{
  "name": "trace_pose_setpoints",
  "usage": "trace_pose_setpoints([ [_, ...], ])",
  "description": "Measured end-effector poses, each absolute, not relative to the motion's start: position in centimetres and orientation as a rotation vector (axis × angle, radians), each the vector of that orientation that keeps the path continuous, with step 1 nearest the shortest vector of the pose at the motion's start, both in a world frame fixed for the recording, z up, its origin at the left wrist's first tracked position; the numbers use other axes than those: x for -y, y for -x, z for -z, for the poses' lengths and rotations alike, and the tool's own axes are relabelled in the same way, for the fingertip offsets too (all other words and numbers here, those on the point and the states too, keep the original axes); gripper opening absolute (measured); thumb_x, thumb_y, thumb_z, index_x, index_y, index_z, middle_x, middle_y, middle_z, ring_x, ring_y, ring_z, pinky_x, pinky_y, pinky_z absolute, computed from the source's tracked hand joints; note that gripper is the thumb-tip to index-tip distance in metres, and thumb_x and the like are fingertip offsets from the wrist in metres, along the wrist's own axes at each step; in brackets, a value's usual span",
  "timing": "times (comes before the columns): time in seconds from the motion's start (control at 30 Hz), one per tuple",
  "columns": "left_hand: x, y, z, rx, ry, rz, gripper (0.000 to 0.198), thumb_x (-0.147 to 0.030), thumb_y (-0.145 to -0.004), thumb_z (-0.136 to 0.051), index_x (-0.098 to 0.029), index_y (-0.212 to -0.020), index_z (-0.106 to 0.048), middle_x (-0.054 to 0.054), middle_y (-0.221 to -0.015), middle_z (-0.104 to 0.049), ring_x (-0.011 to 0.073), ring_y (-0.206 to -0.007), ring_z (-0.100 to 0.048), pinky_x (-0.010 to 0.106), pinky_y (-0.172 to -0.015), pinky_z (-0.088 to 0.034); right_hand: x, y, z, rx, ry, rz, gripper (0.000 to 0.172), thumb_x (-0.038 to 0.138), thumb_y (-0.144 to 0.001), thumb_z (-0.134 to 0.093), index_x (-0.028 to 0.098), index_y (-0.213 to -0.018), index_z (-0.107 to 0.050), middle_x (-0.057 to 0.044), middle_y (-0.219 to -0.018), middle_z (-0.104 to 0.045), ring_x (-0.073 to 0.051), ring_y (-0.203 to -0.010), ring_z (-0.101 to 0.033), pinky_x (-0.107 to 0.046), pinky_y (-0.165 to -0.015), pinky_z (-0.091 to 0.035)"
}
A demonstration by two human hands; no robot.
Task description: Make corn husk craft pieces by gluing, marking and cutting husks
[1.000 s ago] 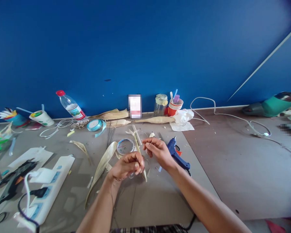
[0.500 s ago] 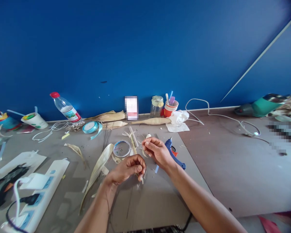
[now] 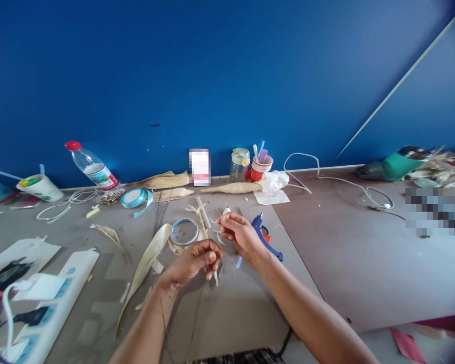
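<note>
My left hand (image 3: 195, 260) is closed, thumb against fingers, on a thin pale strip (image 3: 216, 278) that looks like dried husk. One end of the strip pokes out below the fingertips; the rest is hidden by the hand. My right hand (image 3: 238, 233) is pinched just above and to the right, fingertips together; whatever it grips is too small to make out. A ring-shaped roll (image 3: 184, 231) lies beyond my left hand, near a translucent stick (image 3: 203, 212). The blue glue gun (image 3: 267, 236) rests beside my right wrist.
A long dried husk leaf (image 3: 146, 268) and dark thin wires (image 3: 161, 212) lie left of my hands. A white power strip (image 3: 70, 298) occupies the near left. Along the wall stand a bottle (image 3: 94, 169), a jar (image 3: 239, 164), a red cup (image 3: 261, 169) and a ribbon roll (image 3: 133, 197).
The view has shifted slightly, so everything sits a little further left. Both hands stay pinched in nearly the same position over the table.
</note>
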State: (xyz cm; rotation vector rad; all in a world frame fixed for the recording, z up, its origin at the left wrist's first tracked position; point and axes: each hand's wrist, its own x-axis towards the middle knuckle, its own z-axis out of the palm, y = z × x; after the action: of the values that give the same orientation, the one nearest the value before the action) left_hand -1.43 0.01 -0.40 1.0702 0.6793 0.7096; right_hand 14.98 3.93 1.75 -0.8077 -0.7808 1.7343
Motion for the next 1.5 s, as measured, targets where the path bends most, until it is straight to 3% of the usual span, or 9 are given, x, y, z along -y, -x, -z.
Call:
trace_pose_setpoints([
  [0.27,-0.3,1.3,-0.1,-0.765,-0.993,-0.733,0.03,-0.044,-0.078,-0.066,-0.014,-0.084,-0.062,-0.002,-0.058,-0.054,0.0031,-0.039,-0.037,0.018,-0.039,-0.023,-4.0,-14.8,-1.1,0.777,0.869,-1.81,0.023,0.031,-0.061,-0.074,0.015,-0.065,-0.058,0.005,-0.055,-0.05,-0.004,-0.045,-0.032,-0.019,-0.044,-0.02],
  [0.47,-1.0,2.2,0.4,-0.774,-1.006,-0.845,0.028,-0.038,-0.08,-0.066,-0.014,-0.094,-0.065,0.004,-0.078,-0.062,0.0036,-0.045,-0.044,0.019,-0.044,-0.029,-4.4,-15.2,-0.9,0.76,0.803,-1.773,0.023,0.032,-0.066,-0.072,0.016,-0.068,-0.056,0.005,-0.061,-0.054,-0.003,-0.043,-0.033,-0.02,-0.046,-0.025],
  [0.77,-3.2,6.3,0.4,-0.876,-0.805,-1.316,0.022,-0.029,-0.074,-0.071,-0.013,-0.088,-0.068,0.002,-0.074,-0.062,0.0033,-0.047,-0.045,0.019,-0.049,-0.038,-3.8,-15.3,-1.3,0.859,0.721,-1.989,0.025,0.036,-0.073,-0.067,0.018,-0.072,-0.049,-0.001,-0.078,-0.067,-0.003,-0.041,-0.035,-0.021,-0.047,-0.031],
  [0.87,-3.4,6.6,0.8,-0.874,-0.783,-1.33,0.021,-0.028,-0.075,-0.07,-0.012,-0.088,-0.067,0.002,-0.073,-0.063,0.0031,-0.046,-0.044,0.021,-0.051,-0.041,-3.2,-15.1,-1.4,0.966,0.672,-2.095,0.025,0.04,-0.076,-0.064,0.019,-0.075,-0.05,0.001,-0.066,-0.067,-0.003,-0.035,-0.03,-0.021,-0.045,-0.03],
  [0.97,-3.4,6.7,1.1,-0.847,-0.784,-1.342,0.02,-0.027,-0.076,-0.07,-0.012,-0.09,-0.067,0.001,-0.073,-0.062,0.0028,-0.046,-0.044,0.021,-0.052,-0.041,-2.6,-14.9,-1.5,1.043,0.633,-2.166,0.024,0.041,-0.079,-0.062,0.018,-0.079,-0.055,0.007,-0.05,-0.055,-0.002,-0.034,-0.024,-0.019,-0.044,-0.03],
  [1.1,-3.5,6.4,1.1,-0.805,-0.787,-1.395,0.02,-0.03,-0.078,-0.067,-0.013,-0.09,-0.067,0.0,-0.071,-0.061,0.0028,-0.046,-0.043,0.021,-0.051,-0.038,-1.0,-13.9,-2.0,1.249,0.637,-2.382,0.03,0.039,-0.074,-0.068,0.014,-0.088,-0.061,0.007,-0.05,-0.049,-0.004,-0.042,-0.037,-0.016,-0.044,-0.027],
  [1.3,-3.5,5.8,0.6,-0.753,-0.739,-1.464,0.02,-0.031,-0.078,-0.067,-0.013,-0.086,-0.067,-0.001,-0.066,-0.059,0.0027,-0.043,-0.042,0.021,-0.051,-0.038,2.3,-10.0,-2.5,1.545,0.956,-2.527,0.028,0.026,-0.076,-0.058,0.015,-0.103,-0.057,0.009,-0.049,-0.051,-0.006,-0.04,-0.04,-0.016,-0.04,-0.029],
  [1.4,-3.4,5.9,0.4,-0.72,-0.717,-1.497,0.02,-0.031,-0.077,-0.068,-0.013,-0.086,-0.067,0.0,-0.067,-0.06,0.003,-0.044,-0.043,0.021,-0.052,-0.039,3.7,-7.5,-1.4,1.789,1.065,-2.445,0.024,0.022,-0.073,-0.056,0.015,-0.096,-0.059,0.008,-0.045,-0.051,-0.007,-0.036,-0.04,-0.018,-0.038,-0.03],
  [1.5,-3.4,6.2,0.3,-0.699,-0.696,-1.533,0.019,-0.031,-0.077,-0.069,-0.014,-0.085,-0.067,-0.001,-0.068,-0.06,0.0033,-0.046,-0.045,0.021,-0.053,-0.04,5.0,-5.1,-0.8,2.131,1.175,-2.236,0.015,0.025,-0.068,-0.056,0.014,-0.075,-0.064,0.003,-0.049,-0.055,-0.009,-0.036,-0.042,-0.02,-0.036,-0.032],
])
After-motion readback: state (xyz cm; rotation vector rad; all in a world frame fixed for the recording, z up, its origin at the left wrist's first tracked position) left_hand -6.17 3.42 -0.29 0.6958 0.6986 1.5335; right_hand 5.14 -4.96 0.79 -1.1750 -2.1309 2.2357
